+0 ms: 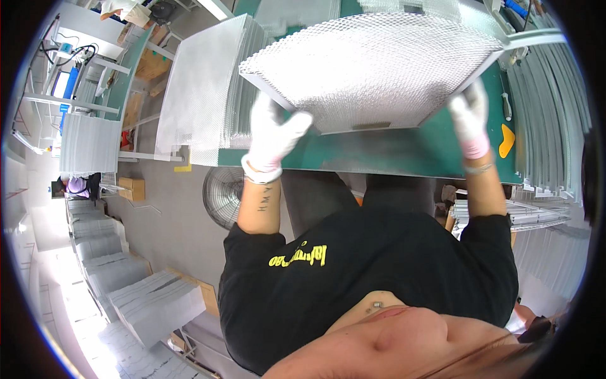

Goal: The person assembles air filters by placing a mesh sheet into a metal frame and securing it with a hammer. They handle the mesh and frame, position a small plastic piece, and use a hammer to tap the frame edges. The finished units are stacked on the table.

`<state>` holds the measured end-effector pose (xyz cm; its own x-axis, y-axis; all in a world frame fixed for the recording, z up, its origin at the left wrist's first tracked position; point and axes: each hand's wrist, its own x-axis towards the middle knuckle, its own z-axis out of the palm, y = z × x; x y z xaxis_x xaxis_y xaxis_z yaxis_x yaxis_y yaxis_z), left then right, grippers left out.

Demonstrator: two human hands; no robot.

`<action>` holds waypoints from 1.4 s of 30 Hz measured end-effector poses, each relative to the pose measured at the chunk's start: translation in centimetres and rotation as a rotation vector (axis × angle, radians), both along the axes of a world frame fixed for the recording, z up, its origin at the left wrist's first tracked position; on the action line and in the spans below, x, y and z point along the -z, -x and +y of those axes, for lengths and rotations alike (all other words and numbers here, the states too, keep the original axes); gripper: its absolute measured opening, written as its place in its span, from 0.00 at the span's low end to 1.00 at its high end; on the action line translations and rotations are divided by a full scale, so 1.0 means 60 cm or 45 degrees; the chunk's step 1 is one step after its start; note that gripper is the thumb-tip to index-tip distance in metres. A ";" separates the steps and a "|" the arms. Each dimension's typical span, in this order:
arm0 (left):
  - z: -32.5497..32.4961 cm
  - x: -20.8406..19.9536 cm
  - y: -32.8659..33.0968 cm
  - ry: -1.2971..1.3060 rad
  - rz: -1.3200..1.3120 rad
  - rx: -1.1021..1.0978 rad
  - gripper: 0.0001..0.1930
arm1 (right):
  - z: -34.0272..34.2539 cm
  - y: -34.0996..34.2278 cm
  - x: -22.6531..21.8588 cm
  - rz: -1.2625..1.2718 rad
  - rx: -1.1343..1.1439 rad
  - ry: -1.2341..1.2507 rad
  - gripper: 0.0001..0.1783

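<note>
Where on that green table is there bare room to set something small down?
Mainly the strip of green table between the mesh panel and the near edge, from the left hand across to the right hand. It looks crowded leftward, with stacked mesh sheets, and rightward, with a screwdriver, a yellow tool and grey panels.

Left grip (273, 136): blurred; how far its fingers wrap the frame cannot be told.
Right grip (469, 117): blurred, fingertips indistinct against the frame.
Mesh panel (372, 63): between both grips, its weave partly lost in glare.
Brownish strip (371, 126): between the grips on the panel's near edge, too blurred to identify.
Surface (353, 151): partly hidden by the panel between the grips.
Fan (221, 197): below and left of the left grip, partly hidden by the forearm.
Seated figure (77, 185): far left of the left grip, too small for detail.
</note>
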<state>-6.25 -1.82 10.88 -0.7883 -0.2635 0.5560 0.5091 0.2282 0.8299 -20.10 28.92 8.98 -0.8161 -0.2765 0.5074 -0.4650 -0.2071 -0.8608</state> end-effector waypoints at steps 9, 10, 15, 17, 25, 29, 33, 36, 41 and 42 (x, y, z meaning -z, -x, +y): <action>0.060 -0.085 -0.036 0.047 0.553 0.241 0.06 | 0.018 -0.044 -0.106 0.518 -0.188 0.265 0.11; 0.049 -0.080 -0.035 0.101 0.569 0.643 0.05 | 0.021 -0.066 -0.106 0.614 -0.317 0.295 0.10; 0.028 -0.037 -0.089 0.356 0.127 1.404 0.13 | 0.081 -0.091 -0.085 0.967 -1.015 0.050 0.10; 0.022 -0.003 -0.079 0.740 -0.077 1.257 0.20 | 0.078 -0.150 -0.051 1.002 -0.655 0.167 0.11; -0.009 0.117 -0.002 1.278 -0.460 0.750 0.28 | 0.078 -0.195 -0.015 0.959 -0.548 0.290 0.12; -0.007 0.118 -0.008 1.350 -0.529 0.602 0.24 | 0.100 -0.183 -0.021 0.940 -0.690 0.134 0.15; -0.013 0.124 -0.009 1.456 -0.497 0.412 0.21 | 0.086 -0.182 -0.042 0.950 -0.686 0.116 0.19; -0.032 0.137 -0.013 1.511 -0.478 0.278 0.19 | 0.086 -0.183 -0.050 0.961 -0.661 0.082 0.19; -0.020 0.135 -0.018 1.504 -0.325 0.183 0.16 | 0.074 -0.190 -0.023 0.954 -0.372 0.286 0.19; -0.020 0.134 -0.017 1.492 -0.312 0.178 0.16 | 0.083 -0.179 -0.034 0.957 -0.500 0.189 0.20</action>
